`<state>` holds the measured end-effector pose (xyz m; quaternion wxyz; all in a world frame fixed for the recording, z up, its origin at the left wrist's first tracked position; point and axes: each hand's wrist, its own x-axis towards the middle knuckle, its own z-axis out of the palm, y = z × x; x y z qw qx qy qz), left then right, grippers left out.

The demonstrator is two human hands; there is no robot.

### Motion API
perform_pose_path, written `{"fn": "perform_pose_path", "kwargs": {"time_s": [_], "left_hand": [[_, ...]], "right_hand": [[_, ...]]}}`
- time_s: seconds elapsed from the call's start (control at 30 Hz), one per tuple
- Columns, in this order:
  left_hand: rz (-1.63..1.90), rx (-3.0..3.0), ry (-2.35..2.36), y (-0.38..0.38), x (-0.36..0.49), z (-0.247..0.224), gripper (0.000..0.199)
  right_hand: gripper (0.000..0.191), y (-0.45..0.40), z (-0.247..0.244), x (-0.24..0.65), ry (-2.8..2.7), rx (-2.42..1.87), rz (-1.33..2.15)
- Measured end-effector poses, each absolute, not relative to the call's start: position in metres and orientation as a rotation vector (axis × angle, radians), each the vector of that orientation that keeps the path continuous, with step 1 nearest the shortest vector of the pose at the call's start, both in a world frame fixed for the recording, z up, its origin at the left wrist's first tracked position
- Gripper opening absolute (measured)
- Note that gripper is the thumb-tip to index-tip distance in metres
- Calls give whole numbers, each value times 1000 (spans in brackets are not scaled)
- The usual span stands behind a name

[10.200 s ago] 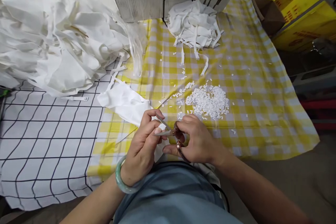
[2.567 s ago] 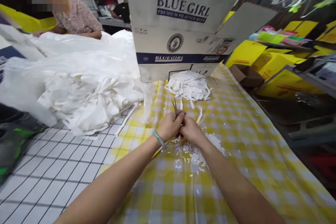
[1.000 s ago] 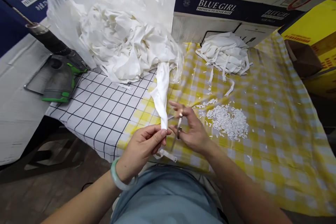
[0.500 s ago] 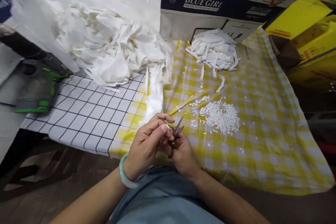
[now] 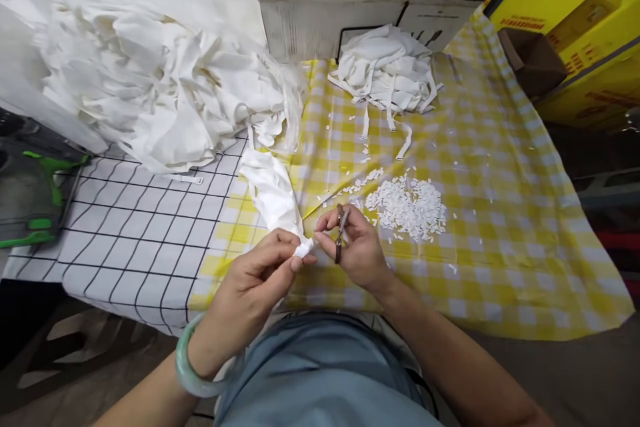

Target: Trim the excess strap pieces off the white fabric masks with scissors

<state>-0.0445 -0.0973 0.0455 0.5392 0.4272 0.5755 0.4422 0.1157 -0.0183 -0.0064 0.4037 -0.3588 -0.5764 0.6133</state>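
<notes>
My left hand (image 5: 267, 270) pinches the near end of a white fabric piece (image 5: 274, 197), which stretches back toward a large heap of white fabric (image 5: 165, 93). Small scissors (image 5: 341, 233) hang on the fingers of my right hand (image 5: 361, 250). That hand's thumb and forefinger come together at the tip of the pinched fabric; whether they grip it I cannot tell for sure. Just beyond my right hand lies a pile of tiny white cut bits (image 5: 410, 207). Farther back is a smaller heap of white fabric pieces (image 5: 387, 70) with thin straps trailing from it.
A yellow checked cloth (image 5: 500, 260) covers the right side of the table, a white grid cloth (image 5: 145, 247) the left. Beer cartons (image 5: 330, 20) stand behind. A grey-green device (image 5: 25, 193) sits at far left, yellow boxes (image 5: 595, 47) at far right.
My hands have moved slightly apart, and the scissors have swung back into my right hand. More of the white fabric piece now shows. The camera view has shifted.
</notes>
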Motion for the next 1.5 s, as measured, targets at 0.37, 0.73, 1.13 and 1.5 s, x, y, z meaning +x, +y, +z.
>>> {"fn": "perform_pose_path", "kwargs": {"time_s": [0.37,0.73,1.13,1.5], "left_hand": [[1116,925,1248,-91,-51,49,21],[1335,1094,1167,-62,-23,44,22],[1370,1082,1275,-62,-2,12,21],[1328,1275,1208,-62,9,6,24]], "right_hand": [[22,-12,0,115,-1514,-844,1770],[30,-24,8,128,-1277,-845,1678],[42,-25,9,165,-1926,-1277,1169],[48,-30,22,176,-2236,-1343,916]]}}
